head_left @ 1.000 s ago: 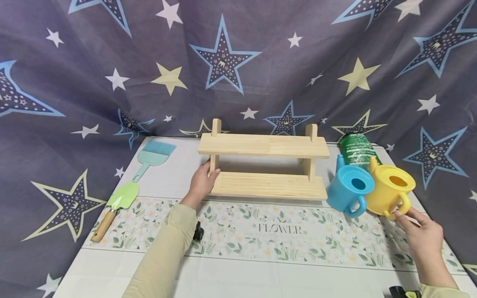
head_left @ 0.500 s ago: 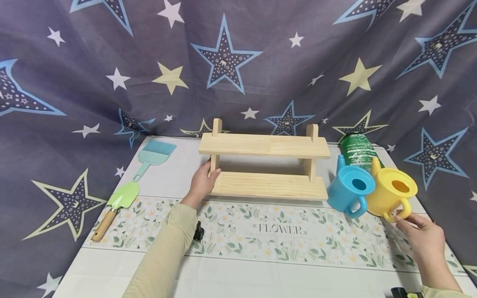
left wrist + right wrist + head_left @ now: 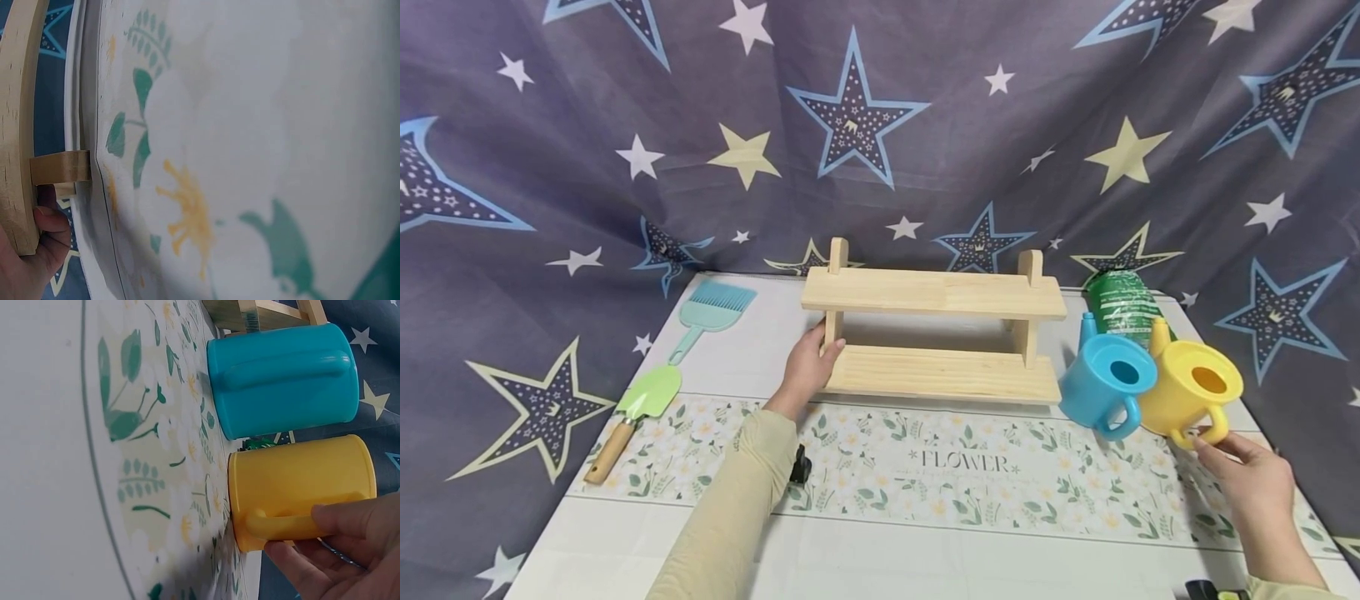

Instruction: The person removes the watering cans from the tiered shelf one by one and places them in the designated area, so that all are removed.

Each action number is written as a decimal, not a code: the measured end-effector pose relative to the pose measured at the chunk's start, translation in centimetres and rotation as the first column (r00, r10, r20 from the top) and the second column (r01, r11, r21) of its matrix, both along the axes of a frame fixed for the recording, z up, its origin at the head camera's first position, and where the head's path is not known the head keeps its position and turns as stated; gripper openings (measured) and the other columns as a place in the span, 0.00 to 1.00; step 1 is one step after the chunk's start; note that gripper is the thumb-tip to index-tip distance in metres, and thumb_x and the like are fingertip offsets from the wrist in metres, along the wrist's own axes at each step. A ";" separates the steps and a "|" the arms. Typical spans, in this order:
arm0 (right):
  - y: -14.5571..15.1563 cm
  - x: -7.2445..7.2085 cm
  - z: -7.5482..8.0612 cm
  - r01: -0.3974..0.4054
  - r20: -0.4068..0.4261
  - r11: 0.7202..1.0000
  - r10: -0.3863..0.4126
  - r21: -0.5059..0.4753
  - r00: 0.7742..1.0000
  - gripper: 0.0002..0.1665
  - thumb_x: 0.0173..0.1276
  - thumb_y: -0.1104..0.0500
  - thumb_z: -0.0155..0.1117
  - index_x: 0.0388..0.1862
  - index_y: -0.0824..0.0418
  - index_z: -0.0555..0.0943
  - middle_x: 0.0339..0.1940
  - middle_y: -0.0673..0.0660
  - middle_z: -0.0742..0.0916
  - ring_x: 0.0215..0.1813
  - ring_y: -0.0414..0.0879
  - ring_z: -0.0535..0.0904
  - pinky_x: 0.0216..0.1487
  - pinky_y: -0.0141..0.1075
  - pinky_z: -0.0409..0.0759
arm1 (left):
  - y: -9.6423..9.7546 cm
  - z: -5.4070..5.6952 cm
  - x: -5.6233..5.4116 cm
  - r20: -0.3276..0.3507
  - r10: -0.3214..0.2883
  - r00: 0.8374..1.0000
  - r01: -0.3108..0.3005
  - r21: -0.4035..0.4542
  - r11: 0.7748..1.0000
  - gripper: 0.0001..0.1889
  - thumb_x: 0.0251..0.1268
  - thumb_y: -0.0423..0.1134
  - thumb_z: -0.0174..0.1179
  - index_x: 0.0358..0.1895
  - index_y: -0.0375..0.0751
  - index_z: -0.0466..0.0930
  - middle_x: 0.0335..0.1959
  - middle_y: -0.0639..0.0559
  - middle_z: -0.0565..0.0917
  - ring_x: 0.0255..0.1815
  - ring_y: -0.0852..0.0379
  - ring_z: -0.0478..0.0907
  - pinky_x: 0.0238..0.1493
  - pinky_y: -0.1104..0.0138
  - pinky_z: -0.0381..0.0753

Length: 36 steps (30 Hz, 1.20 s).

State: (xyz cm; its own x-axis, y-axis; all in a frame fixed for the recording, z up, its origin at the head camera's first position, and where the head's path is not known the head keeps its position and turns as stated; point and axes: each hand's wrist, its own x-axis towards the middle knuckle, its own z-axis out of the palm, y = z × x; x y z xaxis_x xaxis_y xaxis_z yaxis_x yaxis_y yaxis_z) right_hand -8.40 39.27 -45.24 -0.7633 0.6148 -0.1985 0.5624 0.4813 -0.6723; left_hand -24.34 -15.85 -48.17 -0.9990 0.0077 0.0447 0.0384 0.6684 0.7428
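Observation:
A two-tier wooden shelf [image 3: 934, 292] stands at the back middle of the table. My left hand [image 3: 807, 367] grips its left end by the lower board, thumb on top; in the left wrist view the fingers [image 3: 53, 225] curl around the wood [image 3: 15, 125]. At the right, my right hand [image 3: 1247, 475] pinches the handle of a yellow watering can [image 3: 1180, 400]. The right wrist view shows the thumb and fingers around that handle [image 3: 284, 526]. Close on its left stands a blue watering can [image 3: 1097, 387], its handle facing me.
Behind the cans lies a green bag [image 3: 1120, 304]. On the left lie a light-blue dustpan-shaped piece with a brush [image 3: 711, 308] and a green trowel [image 3: 651, 393] with a wooden handle. A flower-print strip [image 3: 925, 500] crosses the white table. A star-patterned curtain [image 3: 925, 108] hangs behind.
The yellow watering can has shifted very slightly to the right with my right hand at its handle. My left hand and the shelf look unchanged.

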 end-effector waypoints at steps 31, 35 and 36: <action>-0.7 -0.1 0.2 0.037 -0.015 0.998 -0.037 0.042 0.999 0.33 0.67 0.52 0.66 0.65 0.70 0.73 0.58 0.70 0.79 0.45 0.48 0.73 0.31 0.29 0.71 | 0.3 0.5 -0.5 0.025 0.025 0.999 -0.026 0.032 0.999 0.27 0.74 0.45 0.55 0.71 0.41 0.66 0.64 0.40 0.74 0.66 0.42 0.70 0.66 0.50 0.68; -0.8 0.0 0.1 0.031 -0.017 0.998 -0.030 0.051 0.999 0.33 0.68 0.52 0.65 0.65 0.70 0.73 0.61 0.70 0.78 0.47 0.50 0.73 0.32 0.31 0.71 | 0.3 0.3 -0.6 0.011 0.054 0.998 -0.055 0.037 0.998 0.26 0.72 0.45 0.56 0.70 0.40 0.67 0.60 0.38 0.77 0.62 0.42 0.73 0.63 0.51 0.71; -0.8 0.0 0.1 0.030 -0.019 0.998 -0.029 0.051 0.999 0.33 0.68 0.52 0.65 0.66 0.70 0.73 0.61 0.70 0.77 0.49 0.51 0.74 0.33 0.32 0.72 | 0.2 0.3 -0.6 0.008 0.064 0.998 -0.064 0.032 0.997 0.26 0.72 0.44 0.56 0.69 0.39 0.68 0.59 0.38 0.78 0.61 0.42 0.74 0.63 0.52 0.72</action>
State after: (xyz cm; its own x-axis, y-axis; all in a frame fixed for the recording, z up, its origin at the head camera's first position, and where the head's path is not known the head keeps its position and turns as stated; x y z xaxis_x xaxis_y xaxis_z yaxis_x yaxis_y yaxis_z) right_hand -8.43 38.47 -45.16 -0.7482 0.6457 -0.1523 0.5643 0.4987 -0.6579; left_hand -24.93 -15.61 -47.89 -0.9976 -0.0576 0.0372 -0.0088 0.6448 0.7643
